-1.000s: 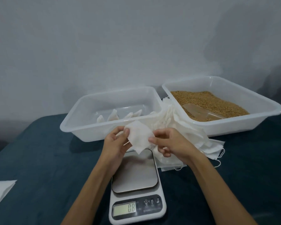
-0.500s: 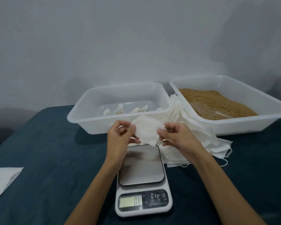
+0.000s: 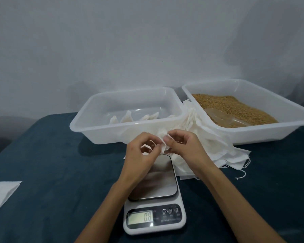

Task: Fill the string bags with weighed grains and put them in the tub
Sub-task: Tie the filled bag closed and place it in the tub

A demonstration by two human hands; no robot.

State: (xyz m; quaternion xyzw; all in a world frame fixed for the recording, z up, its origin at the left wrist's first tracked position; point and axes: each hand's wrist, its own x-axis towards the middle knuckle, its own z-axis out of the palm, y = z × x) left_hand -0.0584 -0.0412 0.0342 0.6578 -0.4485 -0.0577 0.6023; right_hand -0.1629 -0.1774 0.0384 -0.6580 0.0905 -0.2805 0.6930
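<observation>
String bag (image 3: 162, 140), white, crumpled, pinched between both hands (image 3: 165, 146), above scale (image 3: 154, 195)

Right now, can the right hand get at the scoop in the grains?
Probably not at once: the right hand and the left hand both pinch a bag. The scoop lies uncovered on the grains, with nothing across the way, so it looks reachable once the bag is released.

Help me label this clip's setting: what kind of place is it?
Probably a home or small-workshop packing table, not a factory. A small kitchen scale sits on a dark blue cloth-covered table against a bare wall, with a tub of grain and a stack of empty white bags beside it.
</observation>
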